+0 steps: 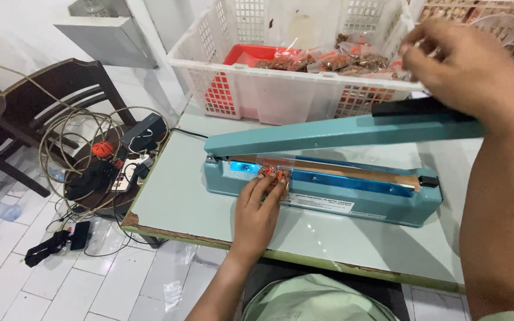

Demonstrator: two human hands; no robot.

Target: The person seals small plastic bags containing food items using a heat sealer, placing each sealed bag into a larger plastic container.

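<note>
Head view: left grip (259, 205) pinches packet (273, 175) on sealer (352, 196)

Both forearms are seen bare, with no sleeves, watch or rings worn on the left hand (257, 214) or the right hand (465, 65). A pale green garment (313, 303) is worn over the lap below.
</note>
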